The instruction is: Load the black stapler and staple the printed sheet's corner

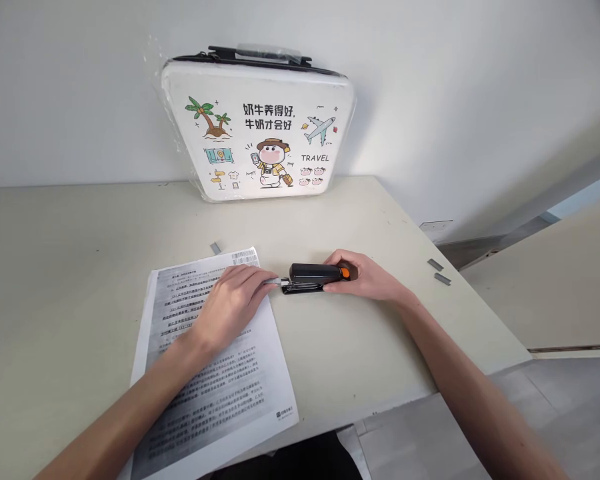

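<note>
A black stapler [313,273] with an orange part at its rear lies on its base on the table, its front end pointing left. My right hand [355,275] is closed around the rear of it. Over the printed paper [240,393], my left hand [235,297] pinches a small grey strip of staples [273,281] at the stapler's front end. Whether the strip is inside the stapler's channel I cannot tell. Part of the printed text is hidden under my left hand and forearm.
A white cartoon-printed case [290,87] with a black handle leans against the wall behind. One grey staple strip [215,248] lies above the paper, and two more staple strips [439,272] sit near the table's right edge. Grey floor [570,413] shows beyond.
</note>
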### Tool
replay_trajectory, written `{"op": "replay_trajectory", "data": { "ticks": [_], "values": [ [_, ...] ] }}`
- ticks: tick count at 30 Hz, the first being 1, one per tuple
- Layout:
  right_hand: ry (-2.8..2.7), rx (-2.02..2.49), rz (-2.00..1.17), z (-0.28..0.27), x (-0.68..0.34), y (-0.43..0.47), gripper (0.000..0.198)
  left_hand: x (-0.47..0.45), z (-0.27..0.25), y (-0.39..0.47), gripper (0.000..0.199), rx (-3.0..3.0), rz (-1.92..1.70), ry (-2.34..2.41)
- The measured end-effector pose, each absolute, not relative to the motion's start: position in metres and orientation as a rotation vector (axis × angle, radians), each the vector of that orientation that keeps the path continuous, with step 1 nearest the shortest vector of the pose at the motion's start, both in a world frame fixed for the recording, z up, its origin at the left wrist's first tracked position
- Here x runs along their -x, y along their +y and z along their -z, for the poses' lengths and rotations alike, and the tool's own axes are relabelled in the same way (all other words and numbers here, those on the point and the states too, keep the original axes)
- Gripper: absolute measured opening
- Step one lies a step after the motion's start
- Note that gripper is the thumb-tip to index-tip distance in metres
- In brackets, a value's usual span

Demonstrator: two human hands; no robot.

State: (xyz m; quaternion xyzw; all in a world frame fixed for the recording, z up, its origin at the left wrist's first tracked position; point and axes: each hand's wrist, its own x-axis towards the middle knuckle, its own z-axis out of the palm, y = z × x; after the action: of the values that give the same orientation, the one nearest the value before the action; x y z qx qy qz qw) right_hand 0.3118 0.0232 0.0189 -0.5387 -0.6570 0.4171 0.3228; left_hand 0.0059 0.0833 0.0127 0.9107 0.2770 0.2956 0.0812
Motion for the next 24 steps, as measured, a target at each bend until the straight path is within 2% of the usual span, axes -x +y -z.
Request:
{"op": "replay_trajectory", "data": {
  "ticks": [24],
  "values": [
    [-1.717, 1.438, -1.094, -0.021, -0.309, 0.022, 0.034, 0.006, -0.010, 0.095, 0.023, -2.648, -0.858, 0.819]
  ]
}}
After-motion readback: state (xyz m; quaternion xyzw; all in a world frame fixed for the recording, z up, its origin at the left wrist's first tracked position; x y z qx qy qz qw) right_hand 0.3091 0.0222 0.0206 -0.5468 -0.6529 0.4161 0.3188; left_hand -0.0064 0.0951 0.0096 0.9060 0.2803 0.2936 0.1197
